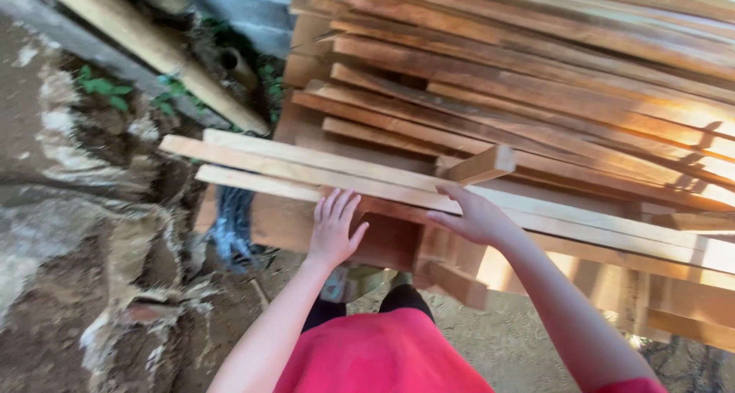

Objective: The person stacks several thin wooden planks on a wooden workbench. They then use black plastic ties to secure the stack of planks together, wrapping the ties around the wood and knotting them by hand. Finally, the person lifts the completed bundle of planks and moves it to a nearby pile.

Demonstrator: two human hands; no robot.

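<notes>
My left hand is flat with fingers spread, its fingertips touching the underside edge of long pale wooden slats that jut out leftward from a wood pile. My right hand reaches up to the same slats, fingers curled over their near edge just below a short square wooden block lying across them. Neither hand clearly closes around a piece. A reddish board stands on edge behind my left hand.
A large stack of reddish-brown planks fills the upper right. A thick pale beam leans at the upper left over rocky soil and weeds. Frayed blue cloth hangs below the slats. Sandy ground lies underfoot.
</notes>
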